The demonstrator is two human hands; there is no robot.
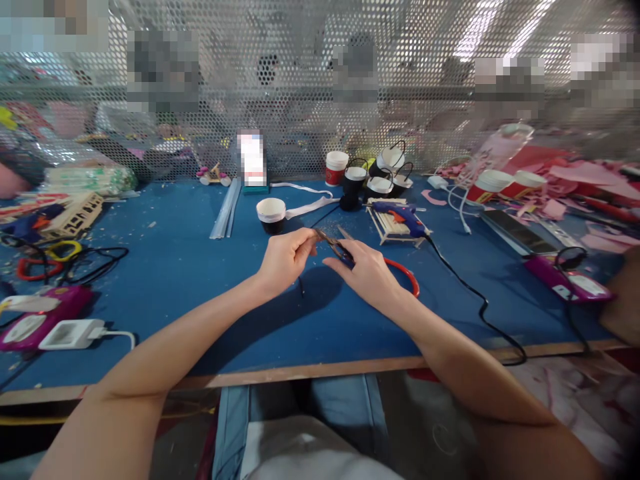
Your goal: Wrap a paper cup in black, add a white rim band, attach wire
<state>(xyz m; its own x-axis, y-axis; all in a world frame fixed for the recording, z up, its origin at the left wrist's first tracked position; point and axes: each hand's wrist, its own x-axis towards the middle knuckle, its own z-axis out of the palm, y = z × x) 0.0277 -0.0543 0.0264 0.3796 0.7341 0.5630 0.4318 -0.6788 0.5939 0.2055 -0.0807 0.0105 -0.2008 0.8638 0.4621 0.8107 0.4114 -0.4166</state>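
My left hand (285,257) hovers over the blue table (190,280) with its fingers pinched on a thin dark strand that hangs down below it. My right hand (367,270) is closed on a pair of scissors (337,245) with red handles (407,273); the blades point left toward my left fingertips. A black paper cup with a white rim (271,215) stands just behind my hands.
Several black cups with wire handles (380,177) and a red cup (336,168) stand at the back. A blue glue gun (403,217) rests on a stick stand, its black cord (480,307) running to the front edge. Cables, purple devices (567,280) and pink scraps lie at both sides.
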